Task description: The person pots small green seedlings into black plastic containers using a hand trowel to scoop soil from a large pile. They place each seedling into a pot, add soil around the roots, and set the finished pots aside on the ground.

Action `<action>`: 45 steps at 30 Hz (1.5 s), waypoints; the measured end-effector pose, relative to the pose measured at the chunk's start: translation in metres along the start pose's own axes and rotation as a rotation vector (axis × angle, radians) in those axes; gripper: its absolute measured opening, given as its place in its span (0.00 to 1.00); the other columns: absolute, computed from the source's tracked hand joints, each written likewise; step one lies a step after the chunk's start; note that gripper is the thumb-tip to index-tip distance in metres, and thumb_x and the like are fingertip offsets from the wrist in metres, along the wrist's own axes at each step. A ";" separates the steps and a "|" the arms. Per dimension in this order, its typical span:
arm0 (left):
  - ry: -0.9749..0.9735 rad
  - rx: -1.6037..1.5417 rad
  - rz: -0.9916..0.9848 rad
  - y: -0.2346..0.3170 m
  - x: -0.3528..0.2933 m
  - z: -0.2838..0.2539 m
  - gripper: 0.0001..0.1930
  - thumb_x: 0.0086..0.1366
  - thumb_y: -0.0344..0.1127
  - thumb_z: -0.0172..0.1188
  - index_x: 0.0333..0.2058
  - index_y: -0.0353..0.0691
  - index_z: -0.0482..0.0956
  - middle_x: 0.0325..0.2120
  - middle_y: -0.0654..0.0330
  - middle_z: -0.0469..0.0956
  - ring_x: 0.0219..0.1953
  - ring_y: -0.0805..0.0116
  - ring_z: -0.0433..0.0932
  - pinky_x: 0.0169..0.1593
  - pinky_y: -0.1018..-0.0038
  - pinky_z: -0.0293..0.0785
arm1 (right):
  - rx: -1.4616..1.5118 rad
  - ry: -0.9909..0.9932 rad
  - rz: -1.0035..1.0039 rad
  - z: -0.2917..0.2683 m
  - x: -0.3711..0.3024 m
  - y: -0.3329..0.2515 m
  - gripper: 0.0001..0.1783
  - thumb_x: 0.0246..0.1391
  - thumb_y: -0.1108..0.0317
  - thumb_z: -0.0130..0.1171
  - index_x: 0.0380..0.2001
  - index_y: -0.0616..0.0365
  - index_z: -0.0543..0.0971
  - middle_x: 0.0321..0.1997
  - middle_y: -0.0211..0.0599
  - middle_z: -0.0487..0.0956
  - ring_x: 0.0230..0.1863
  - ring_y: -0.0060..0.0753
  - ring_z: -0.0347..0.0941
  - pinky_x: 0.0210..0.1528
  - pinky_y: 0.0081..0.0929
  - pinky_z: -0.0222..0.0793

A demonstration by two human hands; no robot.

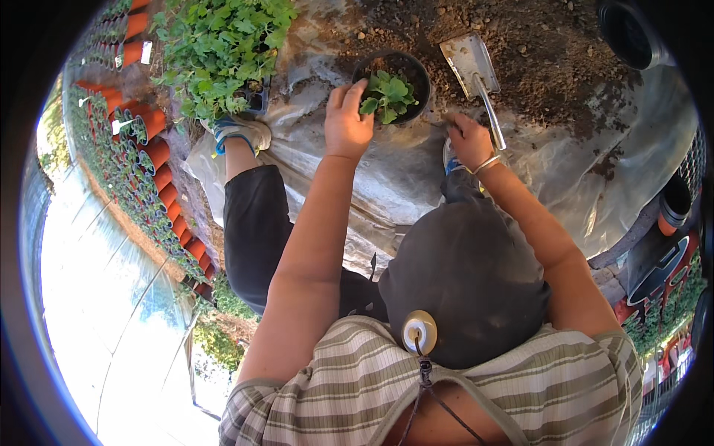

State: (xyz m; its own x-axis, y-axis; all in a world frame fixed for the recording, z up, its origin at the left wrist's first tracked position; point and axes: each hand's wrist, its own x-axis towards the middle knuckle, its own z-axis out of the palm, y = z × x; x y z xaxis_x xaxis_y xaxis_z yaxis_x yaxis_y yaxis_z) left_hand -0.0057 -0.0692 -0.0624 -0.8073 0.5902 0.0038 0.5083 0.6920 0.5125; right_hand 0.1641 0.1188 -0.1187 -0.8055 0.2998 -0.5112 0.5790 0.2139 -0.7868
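Observation:
A round black plant pot (422,73) stands on the plastic sheet ahead of me, with a leafy green seedling (390,95) in it. My left hand (348,123) is at the left side of the pot, its fingers closed over the rim beside the leaves. To the right of the pot is my right hand (470,143), its fingers loosely bent and apart, with nothing visible in them. Just beyond it lies a metal hand trowel (471,68), blade on the soil and handle pointing back toward my right wrist.
Loose brown soil (543,52) covers the far part of the plastic sheet (312,89). A tray of leafy seedlings (223,44) sits at the far left, with rows of orange pots (152,152) beyond. Black pots (628,37) lie at the far right. My knees flank the work spot.

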 end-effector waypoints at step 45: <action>-0.516 0.316 -0.238 -0.015 0.082 0.047 0.12 0.57 0.41 0.57 0.33 0.41 0.84 0.33 0.58 0.82 0.43 0.60 0.78 0.44 0.68 0.75 | -0.710 -0.042 -0.850 0.023 0.031 -0.089 0.18 0.47 0.65 0.53 0.41 0.61 0.78 0.43 0.40 0.75 0.48 0.40 0.71 0.65 0.50 0.53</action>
State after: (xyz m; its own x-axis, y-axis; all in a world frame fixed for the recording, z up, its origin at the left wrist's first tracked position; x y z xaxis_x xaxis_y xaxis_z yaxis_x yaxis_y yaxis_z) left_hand -0.0655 -0.0113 -0.1103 -0.7011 0.4748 -0.5320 0.4604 0.8712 0.1708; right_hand 0.0849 0.0880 -0.0721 -0.9708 -0.2265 0.0790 -0.2341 0.8232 -0.5173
